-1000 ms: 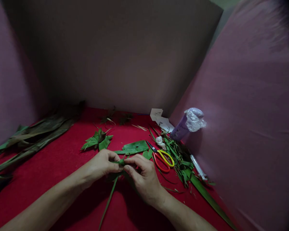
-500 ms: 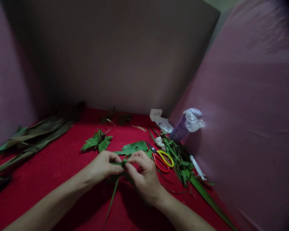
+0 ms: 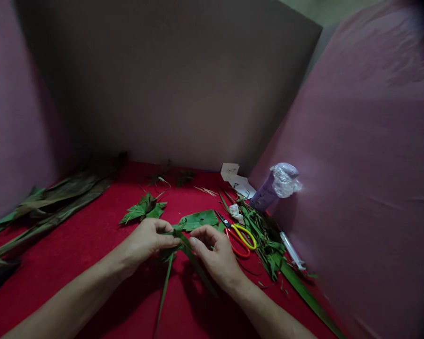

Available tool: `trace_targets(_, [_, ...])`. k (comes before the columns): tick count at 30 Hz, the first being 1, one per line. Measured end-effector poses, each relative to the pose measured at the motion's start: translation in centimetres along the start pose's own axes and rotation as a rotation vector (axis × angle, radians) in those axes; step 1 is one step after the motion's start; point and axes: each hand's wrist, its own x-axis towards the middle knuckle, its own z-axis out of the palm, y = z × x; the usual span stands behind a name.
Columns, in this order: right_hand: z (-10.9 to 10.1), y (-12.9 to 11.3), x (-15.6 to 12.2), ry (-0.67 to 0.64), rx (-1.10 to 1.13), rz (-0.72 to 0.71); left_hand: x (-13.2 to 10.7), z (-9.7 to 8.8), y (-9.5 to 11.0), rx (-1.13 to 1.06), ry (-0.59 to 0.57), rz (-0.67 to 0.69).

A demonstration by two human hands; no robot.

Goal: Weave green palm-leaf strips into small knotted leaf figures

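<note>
**Green leaf piece pinched at near centre**

Left hand (image 3: pixel 150 245): fingers closed on green leaf piece (image 3: pixel 178 237), raised over red surface (image 3: pixel 102 235). Right hand (image 3: pixel 217 259): fingers bent, just right of it; cannot tell whether gripping. Leaf strip (image 3: pixel 166 285) trails nearward. Scissors (image 3: pixel 233 228) lie right, beside leaf scraps (image 3: pixel 259 230); purple container (image 3: pixel 265 192) far right.

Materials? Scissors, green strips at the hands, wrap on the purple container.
Scissors: dark blades look like metal, probably steel; smooth red and yellow handles suggest plastic, maybe just a coating.
Green strips: likely plant leaf, matte, judging by flat, flexible, ribbon-like shape.
Wrap: thin, clear plastic film, apparently; crumpled, glossy, bright glints.
</note>
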Motion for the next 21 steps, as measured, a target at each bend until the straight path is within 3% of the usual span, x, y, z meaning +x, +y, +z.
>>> trace_targets(5, [-0.4, 0.7, 0.8, -0.093, 0.084, 0.12, -0.2, -0.1, 0.4, 0.001, 0.013, -0.002])
trace_targets(16, [0.0, -0.5, -0.6, -0.052, -0.199, -0.171, -0.7, 1.5, 0.1, 0.059, -0.075, -0.05])
trace_targets(21, [0.2, -0.4, -0.9, -0.068, -0.322, -0.215, -0.6, 2.0, -0.1, 0.073, -0.059, -0.076])
